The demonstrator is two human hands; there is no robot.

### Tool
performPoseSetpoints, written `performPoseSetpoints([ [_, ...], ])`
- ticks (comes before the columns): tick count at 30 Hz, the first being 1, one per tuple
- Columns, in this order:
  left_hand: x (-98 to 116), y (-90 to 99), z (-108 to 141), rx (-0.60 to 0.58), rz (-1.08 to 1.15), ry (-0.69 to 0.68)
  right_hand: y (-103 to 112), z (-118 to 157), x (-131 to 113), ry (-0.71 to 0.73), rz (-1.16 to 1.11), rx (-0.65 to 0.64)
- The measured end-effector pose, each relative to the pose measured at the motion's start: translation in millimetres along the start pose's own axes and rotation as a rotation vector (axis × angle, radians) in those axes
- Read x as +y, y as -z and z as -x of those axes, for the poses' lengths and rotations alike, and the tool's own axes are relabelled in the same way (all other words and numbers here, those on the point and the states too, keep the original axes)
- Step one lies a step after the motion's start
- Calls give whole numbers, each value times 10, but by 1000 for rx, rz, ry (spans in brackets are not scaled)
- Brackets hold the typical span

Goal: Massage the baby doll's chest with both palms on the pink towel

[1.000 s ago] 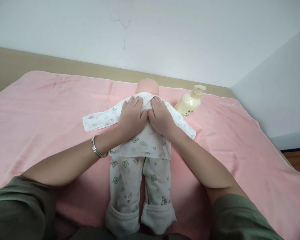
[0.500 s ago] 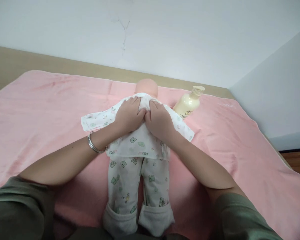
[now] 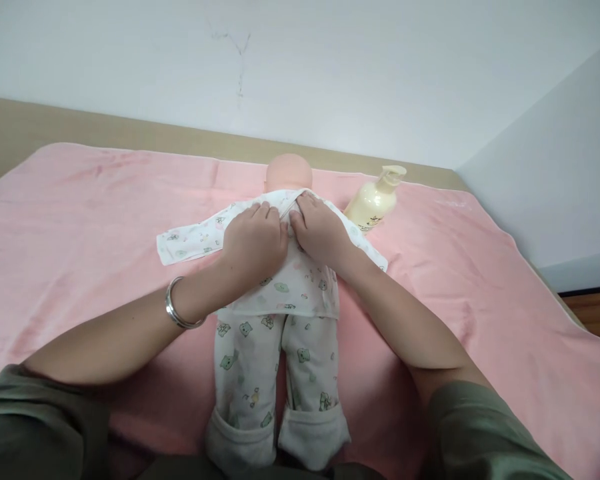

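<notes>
On the pink blanket (image 3: 500, 293), the clothed doll (image 3: 303, 297) lies directly under the left hand (image 3: 257, 240), fingers curled, and the right hand (image 3: 321, 232), set flatter, both touching its upper body, though whether either grips anything I cannot tell.

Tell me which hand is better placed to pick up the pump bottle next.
The right hand, most likely: it rests on the printed shirt, on the side nearer the pump bottle. The left hand is farther from the bottle, on the shirt's other side.
</notes>
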State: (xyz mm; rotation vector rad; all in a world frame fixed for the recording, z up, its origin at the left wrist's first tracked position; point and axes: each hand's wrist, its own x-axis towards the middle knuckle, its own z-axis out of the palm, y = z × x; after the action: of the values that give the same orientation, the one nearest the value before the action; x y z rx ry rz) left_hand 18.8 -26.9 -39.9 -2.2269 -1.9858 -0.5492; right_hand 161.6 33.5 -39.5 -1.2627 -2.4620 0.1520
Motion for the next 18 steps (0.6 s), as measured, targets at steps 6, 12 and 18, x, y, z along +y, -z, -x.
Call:
performPoseSetpoints([
  [6,-21,24,-57,-26,110,80,72,111,-103,-28,69,17],
  [12,-172,37,-232,-146,290,159,109,342,-327,27,237,69],
  [18,-210,-29,-280,-106,265,84,177,291,-333,-41,157,-22],
])
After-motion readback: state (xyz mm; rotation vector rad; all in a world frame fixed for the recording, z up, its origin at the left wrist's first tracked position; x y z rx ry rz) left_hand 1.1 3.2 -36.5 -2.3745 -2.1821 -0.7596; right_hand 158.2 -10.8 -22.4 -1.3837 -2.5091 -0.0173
